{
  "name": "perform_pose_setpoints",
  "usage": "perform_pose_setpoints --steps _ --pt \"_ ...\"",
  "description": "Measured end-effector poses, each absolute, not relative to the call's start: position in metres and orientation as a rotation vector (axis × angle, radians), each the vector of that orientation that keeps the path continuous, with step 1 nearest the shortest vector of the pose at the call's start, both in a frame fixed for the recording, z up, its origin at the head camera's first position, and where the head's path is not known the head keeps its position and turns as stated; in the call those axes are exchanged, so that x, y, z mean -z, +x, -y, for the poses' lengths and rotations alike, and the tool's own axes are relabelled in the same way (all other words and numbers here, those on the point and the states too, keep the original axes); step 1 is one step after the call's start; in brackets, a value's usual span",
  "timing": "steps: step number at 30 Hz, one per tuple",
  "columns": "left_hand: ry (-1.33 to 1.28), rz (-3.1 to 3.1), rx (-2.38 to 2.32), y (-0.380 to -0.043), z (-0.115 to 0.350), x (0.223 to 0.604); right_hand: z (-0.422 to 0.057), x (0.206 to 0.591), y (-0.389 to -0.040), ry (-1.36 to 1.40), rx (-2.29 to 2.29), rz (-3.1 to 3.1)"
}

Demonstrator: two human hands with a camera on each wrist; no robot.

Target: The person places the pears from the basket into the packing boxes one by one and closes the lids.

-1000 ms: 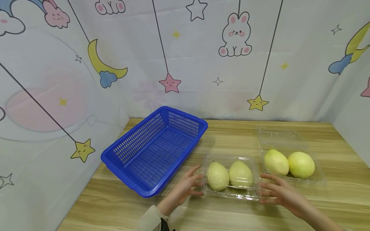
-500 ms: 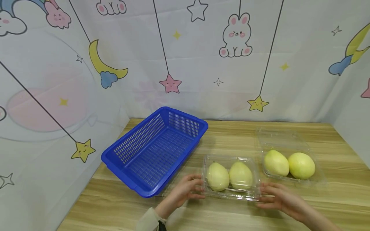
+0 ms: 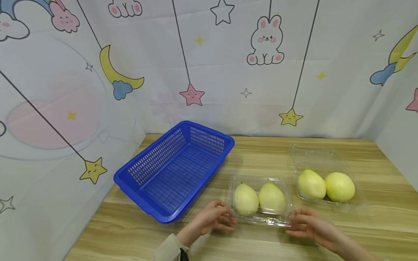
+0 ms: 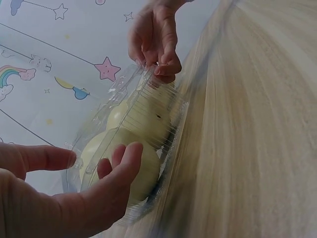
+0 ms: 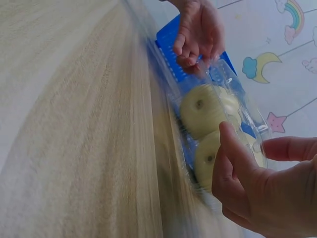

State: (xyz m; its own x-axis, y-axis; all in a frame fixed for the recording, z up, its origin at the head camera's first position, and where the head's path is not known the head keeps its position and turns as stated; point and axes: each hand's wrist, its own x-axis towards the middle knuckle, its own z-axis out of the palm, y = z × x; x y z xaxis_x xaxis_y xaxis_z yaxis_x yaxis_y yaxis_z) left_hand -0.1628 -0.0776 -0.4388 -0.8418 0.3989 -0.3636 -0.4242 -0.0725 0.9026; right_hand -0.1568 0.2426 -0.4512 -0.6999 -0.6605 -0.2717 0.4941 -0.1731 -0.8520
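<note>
A clear plastic clamshell container [image 3: 275, 222] with its lid down holds two pale yellow-green pears [image 3: 245, 200] at the middle of the table. My left hand [image 3: 212, 219] is at its front left corner, thumb and fingers curled around the edge. At the front right corner my right hand [image 3: 311, 228] pinches the lid's edge with thumb and fingers. The left wrist view shows my left hand [image 4: 84, 193] with fingertips on either side of the lid rim. My right hand [image 5: 262, 178] does the same at its corner in the right wrist view.
Left of the container stands a blue plastic basket [image 3: 183, 177]. A second clear container [image 3: 321, 157], lid raised at the back, lies to the right with two pears [image 3: 339, 187] in it. A patterned white curtain [image 3: 215, 65] borders the wooden table [image 3: 254, 246].
Both hands have slid toward the container's front corners, and their fingers have curled in more around its edge. The container and basket have stayed in place.
</note>
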Motion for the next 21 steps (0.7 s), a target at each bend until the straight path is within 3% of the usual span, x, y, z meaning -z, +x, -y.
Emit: perform_pose_setpoints --steps 21 --pt "-0.048 -1.727 -1.860 -0.1626 0.0756 0.4405 -0.2380 0.4573 -0.1534 -0.174 2.036 -1.235"
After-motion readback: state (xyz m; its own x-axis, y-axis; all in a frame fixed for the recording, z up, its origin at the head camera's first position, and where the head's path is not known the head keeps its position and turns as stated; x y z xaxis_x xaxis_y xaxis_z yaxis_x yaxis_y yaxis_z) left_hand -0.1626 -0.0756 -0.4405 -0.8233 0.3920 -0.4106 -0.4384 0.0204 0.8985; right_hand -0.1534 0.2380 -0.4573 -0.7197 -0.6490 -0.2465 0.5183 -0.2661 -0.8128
